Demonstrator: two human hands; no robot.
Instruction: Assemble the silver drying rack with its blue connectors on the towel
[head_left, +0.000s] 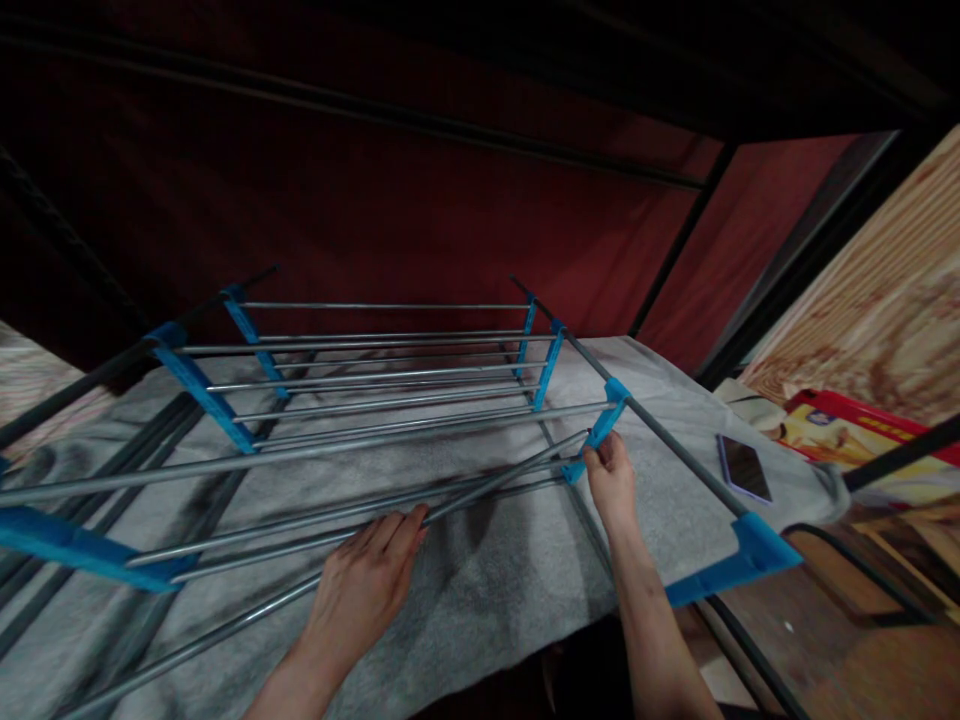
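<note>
A rack of silvery metal rods, blue plastic brackets and dark side poles (660, 440) lies across a grey blanket (487, 590). My left hand (371, 565) is closed around one metal rod (251, 618), which slants from the lower left up to the right. The rod's far end meets a blue bracket (604, 420) on the right side; I cannot tell whether it sits in a socket. Around the lower part of that bracket, the fingers of my right hand (611, 475) are closed, close to the rod's end. Other rods span between left and right brackets.
A phone (744, 467) lies on the blanket to the right, beside a red and yellow package (855, 440). At the near right corner is another blue bracket (739, 565). Dark metal frame bars (682, 250) stand before a red cloth (420, 220) behind.
</note>
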